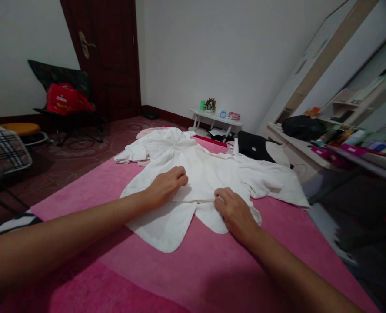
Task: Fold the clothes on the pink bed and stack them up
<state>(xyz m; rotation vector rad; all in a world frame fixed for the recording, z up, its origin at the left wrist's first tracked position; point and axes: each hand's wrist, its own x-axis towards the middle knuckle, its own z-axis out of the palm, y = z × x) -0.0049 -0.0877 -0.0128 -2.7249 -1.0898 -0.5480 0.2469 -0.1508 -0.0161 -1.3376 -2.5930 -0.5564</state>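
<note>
We find the white, long-sleeved cloth shirt (209,171) spread flat on the pink, soft-textured bed cover (193,269), directly in front of the person. The neck opening lies at the far end, and two rounded hem panels point toward the near side. One sleeve extends to the left and is bunched near its cuff; the other extends to the right and reaches the edge of the cover.

We locate the left hand (167,186) over the lower left part of the shirt, palm down, fingers curled. We locate the right hand (234,211) at the lower right part, beside the crosswise fold line above the hem panels, its fingers likewise bent down toward the fabric. We cannot tell whether either hand pinches the cloth.

Beyond the shirt, on the right, we note a black fabric item with a small white emblem (255,145). Farther back, against the wall, stands a low white table (195,112). On it we identify a green cylindrical container (202,104), a potted plant with red and green foliage (210,104), a small light-blue object (223,114) and a red-and-white patterned box (234,116). To the left, a red printed bag (64,99) rests on a dark folding chair (58,74) beside the dark brown door (113,56).
</note>
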